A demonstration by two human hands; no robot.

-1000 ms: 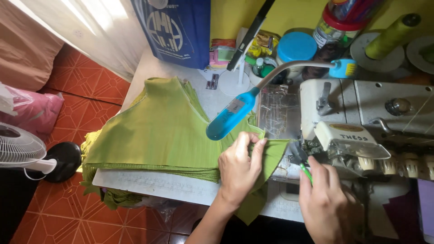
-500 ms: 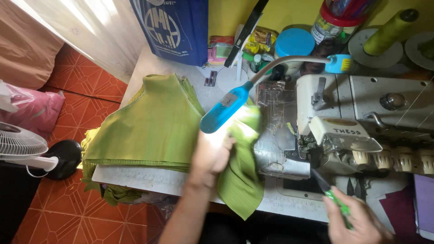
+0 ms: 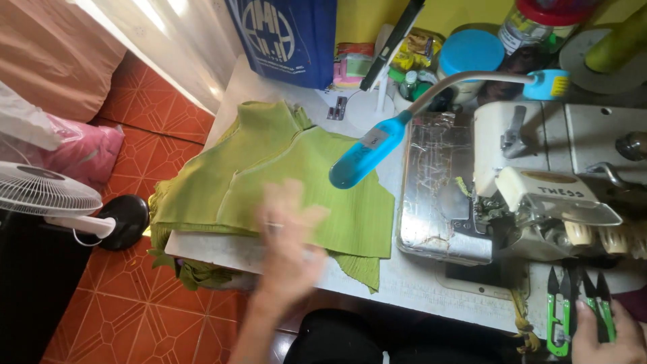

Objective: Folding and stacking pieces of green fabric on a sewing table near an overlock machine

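Note:
My left hand [image 3: 288, 236] is blurred with motion and lies flat, fingers spread, on a pile of green pleated fabric pieces [image 3: 269, 175] on the white sewing table [image 3: 418, 283]. A ring shows on one finger. My right hand [image 3: 610, 340] is at the bottom right corner, touching green-handled thread snips [image 3: 559, 317] that lie on the table's front edge beside a second pair [image 3: 600, 310]. Whether it grips them is unclear. The white sewing machine [image 3: 546, 168] stands between the hands, with its metal bed plate [image 3: 438, 195] bare.
A blue gooseneck lamp [image 3: 367, 158] hangs over the fabric. A blue bag [image 3: 290, 37], jars, a blue lid [image 3: 468, 50] and thread cones stand at the back. A white fan [image 3: 40, 192] and pink bag [image 3: 87, 152] are on the red tiled floor at left.
My left hand laid the green piece flat onto the pile at left. My right hand drew back from the machine to the table's front right, where the snips now lie.

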